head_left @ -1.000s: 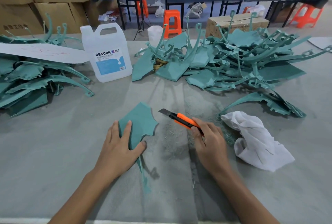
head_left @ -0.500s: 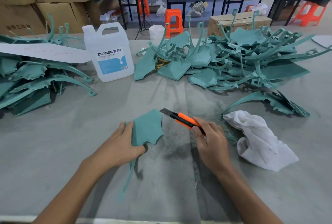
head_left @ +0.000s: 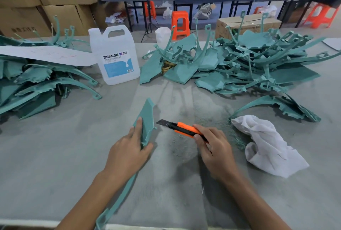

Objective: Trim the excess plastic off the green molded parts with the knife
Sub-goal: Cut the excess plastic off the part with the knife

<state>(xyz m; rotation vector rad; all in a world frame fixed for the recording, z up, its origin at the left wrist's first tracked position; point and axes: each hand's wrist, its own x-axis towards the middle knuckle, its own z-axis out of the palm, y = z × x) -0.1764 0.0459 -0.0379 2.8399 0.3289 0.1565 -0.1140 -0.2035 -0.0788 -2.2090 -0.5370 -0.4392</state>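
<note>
My left hand (head_left: 129,153) grips a green molded part (head_left: 146,121) tilted up on its edge, its flat blade standing above the table and its long curved stem running down under my forearm toward the near edge. My right hand (head_left: 215,149) holds an orange utility knife (head_left: 181,128) with the blade extended, pointing left toward the part and a short gap away from it. Green shavings lie on the grey table (head_left: 55,156) between my hands.
A large heap of green parts (head_left: 239,63) fills the back right, another pile (head_left: 27,82) sits at the left under a white sheet. A white DEXCON jug (head_left: 114,58) stands at the back centre. A white cloth (head_left: 265,145) lies right of my right hand.
My left hand has turned the green part from lying flat to standing on its edge, and its stem swung toward the near left. The knife stayed nearly in place.
</note>
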